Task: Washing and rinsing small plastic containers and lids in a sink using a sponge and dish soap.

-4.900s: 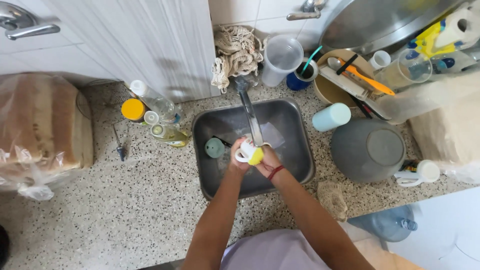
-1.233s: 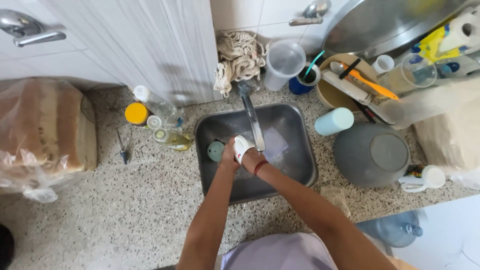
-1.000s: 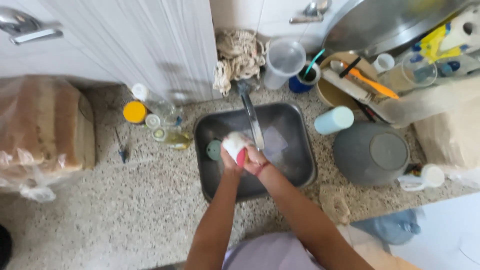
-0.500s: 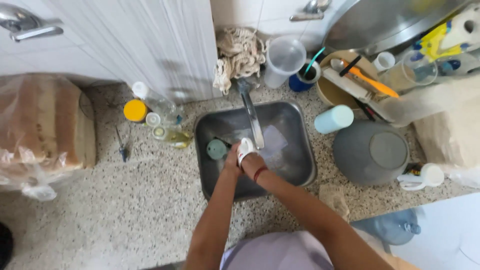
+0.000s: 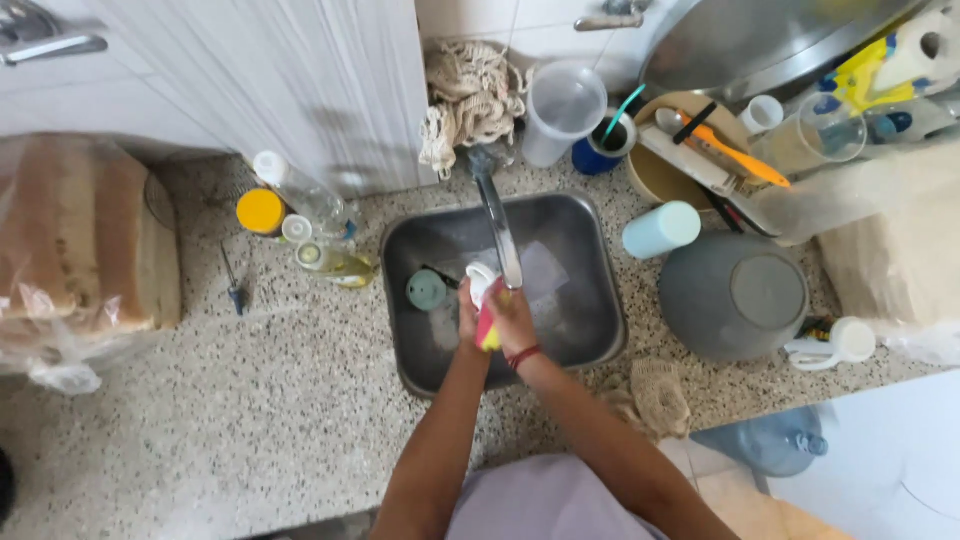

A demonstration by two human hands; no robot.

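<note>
Over the sink (image 5: 600, 330), under the tap (image 5: 497, 225), my left hand (image 5: 468, 318) and right hand (image 5: 515, 318) are pressed together around a small white item (image 5: 481, 280) with a pink-and-yellow piece (image 5: 488, 328) between the palms. I judge the item light, wet and slippery, so best held by its sides with the fingers wrapped around. I cannot tell which hand bears it. Room is tight: the spout sits just above, a round green thing (image 5: 427, 290) lies left in the basin, steel walls all round. Bottles (image 5: 320, 235) crowd the left rim.
</note>
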